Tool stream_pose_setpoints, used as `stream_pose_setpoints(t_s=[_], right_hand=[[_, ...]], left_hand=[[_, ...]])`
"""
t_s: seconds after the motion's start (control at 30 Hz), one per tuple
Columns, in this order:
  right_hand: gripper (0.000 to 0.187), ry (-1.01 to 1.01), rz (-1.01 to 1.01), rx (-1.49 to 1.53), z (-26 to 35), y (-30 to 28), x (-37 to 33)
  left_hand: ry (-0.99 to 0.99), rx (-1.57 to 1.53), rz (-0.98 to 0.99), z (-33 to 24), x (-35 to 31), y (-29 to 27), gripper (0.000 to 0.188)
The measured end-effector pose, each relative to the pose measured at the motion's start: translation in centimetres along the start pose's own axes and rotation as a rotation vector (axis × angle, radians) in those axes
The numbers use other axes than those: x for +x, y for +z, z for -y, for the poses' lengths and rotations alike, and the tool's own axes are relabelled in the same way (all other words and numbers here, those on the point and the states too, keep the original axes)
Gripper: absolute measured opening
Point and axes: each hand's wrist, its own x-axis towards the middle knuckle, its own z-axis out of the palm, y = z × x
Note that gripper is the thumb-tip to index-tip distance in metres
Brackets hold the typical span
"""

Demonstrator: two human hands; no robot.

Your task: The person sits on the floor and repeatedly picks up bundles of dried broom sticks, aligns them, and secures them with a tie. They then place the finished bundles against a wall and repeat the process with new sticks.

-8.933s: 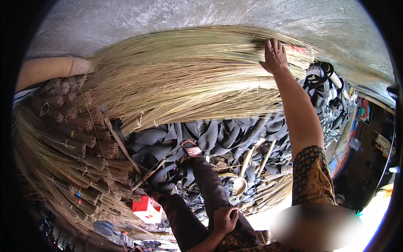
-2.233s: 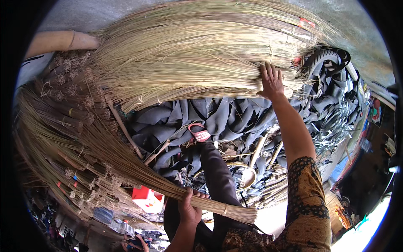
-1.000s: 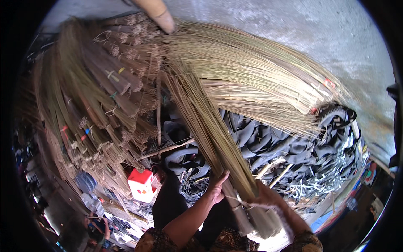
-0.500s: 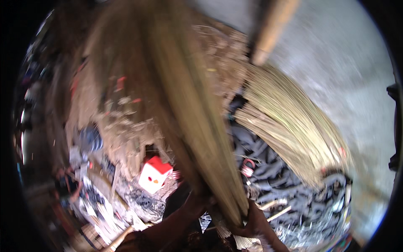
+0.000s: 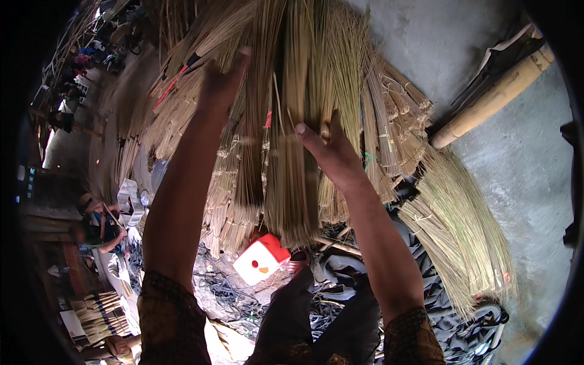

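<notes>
While we lift straw bundle (image 5: 292,152), long axis 12-to-6: right hand (image 5: 331,155) grips middle, nearer; left hand (image 5: 222,85) at 11, fingers buried, grip unclear.

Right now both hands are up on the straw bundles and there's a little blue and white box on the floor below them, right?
Not quite: in the head view the box is red and white, not blue. The left hand and right hand are indeed up on the straw bundles.
</notes>
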Motion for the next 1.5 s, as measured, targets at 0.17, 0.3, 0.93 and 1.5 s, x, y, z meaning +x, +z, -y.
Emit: stream_pose_setpoints(t_s=[0.17, 0.3, 0.93, 1.5], right_hand=[[0.089, -0.128, -0.174, -0.341, -9.9, -3.0, -5.7], [0.061, 0.454, -0.192, -0.424, -22.4, -11.2, -18.8], [0.055, 1.068, -0.887, -0.866, -34.5, -56.6, -57.4], [0.088, 0.622, -0.215, -1.16, -39.2, -49.0, -33.8]], left_hand=[[0.572, -0.419, 0.277, 10.8, -4.3, 1.1, 0.059], [-0.01, -0.25, 0.574, 24.4, -19.4, 12.9, 0.043], [0.455, 0.046, 1.613, 23.3, -72.4, 28.2, 0.01], [0.186, 0.066, 1.606, 21.8, -73.6, 31.6, 0.016]])
